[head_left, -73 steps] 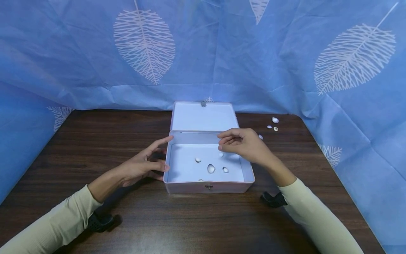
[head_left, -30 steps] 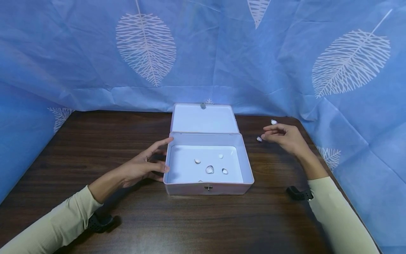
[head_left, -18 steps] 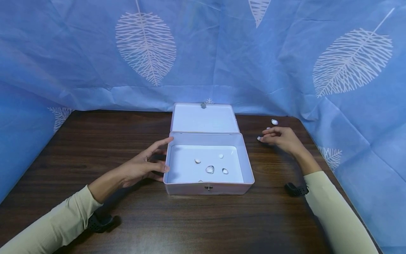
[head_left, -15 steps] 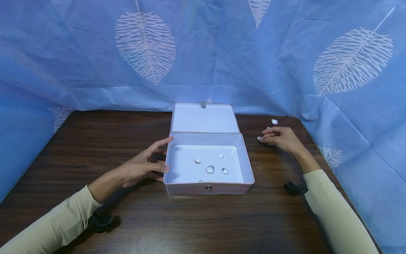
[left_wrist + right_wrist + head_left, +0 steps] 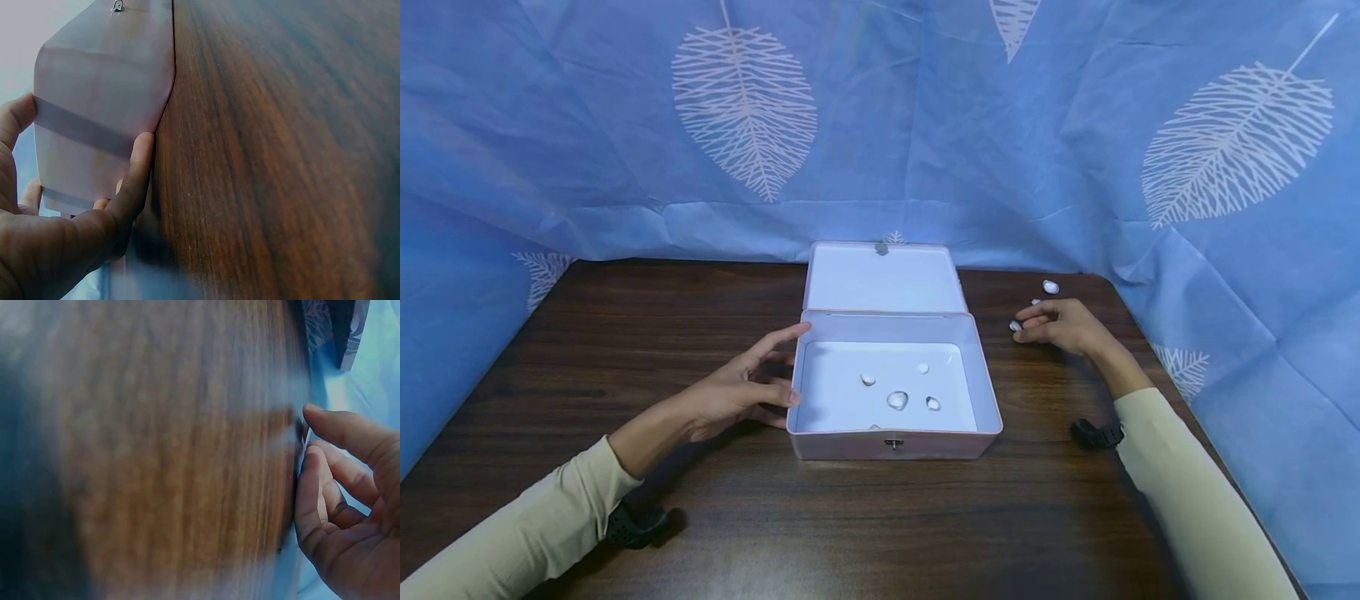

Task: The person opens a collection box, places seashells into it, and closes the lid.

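Note:
In the head view a pale metal box (image 5: 987, 375) stands with its lid (image 5: 883, 279) folded back. Several small seashells lie on its white floor, among them a larger seashell (image 5: 897, 401). My left hand (image 5: 741, 392) touches the box's left wall with spread, fairly straight fingers; the left wrist view shows those fingertips against the wall (image 5: 94, 94). To the right of the box, my right hand (image 5: 1063, 327) pinches a small seashell (image 5: 1015, 326) at the table surface. In the right wrist view the thumb and fingers of my right hand (image 5: 353, 481) almost meet around a thin pale edge.
Beyond the right hand, a white seashell (image 5: 1051, 287) and a smaller seashell (image 5: 1036, 302) lie near the table's far right corner. The dark wooden table (image 5: 880, 525) reaches back to a blue leaf-print cloth (image 5: 880, 125). A latch (image 5: 893, 443) sits on the box front.
My right hand has moved from above the box to the seashells on the right, then down and slightly left to the nearest one. The left hand stays at the box wall.

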The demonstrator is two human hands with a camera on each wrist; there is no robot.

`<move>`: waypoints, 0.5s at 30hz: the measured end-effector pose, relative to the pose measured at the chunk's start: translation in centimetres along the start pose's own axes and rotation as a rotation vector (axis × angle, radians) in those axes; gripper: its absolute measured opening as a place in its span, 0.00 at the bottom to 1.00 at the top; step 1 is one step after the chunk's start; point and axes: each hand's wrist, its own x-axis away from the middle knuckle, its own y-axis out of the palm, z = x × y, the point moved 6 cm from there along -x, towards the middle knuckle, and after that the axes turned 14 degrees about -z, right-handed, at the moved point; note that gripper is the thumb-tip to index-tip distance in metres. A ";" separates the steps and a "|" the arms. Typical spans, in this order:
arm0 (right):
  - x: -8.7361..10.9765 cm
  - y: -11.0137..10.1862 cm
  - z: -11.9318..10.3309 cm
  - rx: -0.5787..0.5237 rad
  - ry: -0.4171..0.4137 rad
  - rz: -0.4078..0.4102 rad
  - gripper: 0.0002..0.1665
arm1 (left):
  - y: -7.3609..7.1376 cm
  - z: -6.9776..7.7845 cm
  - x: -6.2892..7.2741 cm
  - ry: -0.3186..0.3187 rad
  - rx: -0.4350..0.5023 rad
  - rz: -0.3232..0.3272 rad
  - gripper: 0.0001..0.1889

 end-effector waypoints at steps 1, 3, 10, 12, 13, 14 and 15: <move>0.0 0.0 0.0 0.010 0.003 -0.003 0.36 | 0.0 0.0 0.0 0.000 -0.001 0.000 0.53; 0.0 0.1 -0.1 0.018 0.005 -0.008 0.35 | 0.1 0.0 0.0 -0.004 -0.002 0.001 0.53; -0.1 0.1 -0.1 0.020 -0.008 -0.004 0.31 | 0.1 0.1 0.0 -0.006 -0.006 0.004 0.54; -0.1 0.1 -0.1 0.019 -0.013 -0.004 0.30 | 0.1 0.1 0.1 -0.005 -0.008 0.005 0.54; -0.1 0.2 -0.1 0.018 -0.015 -0.005 0.29 | 0.1 0.2 0.1 -0.006 -0.009 0.004 0.54; -0.1 0.2 -0.1 0.017 -0.019 -0.006 0.29 | 0.1 0.2 0.1 -0.007 -0.010 0.004 0.54; 0.0 0.2 -0.1 0.017 -0.023 -0.007 0.29 | 0.1 0.2 0.1 -0.007 -0.012 0.003 0.54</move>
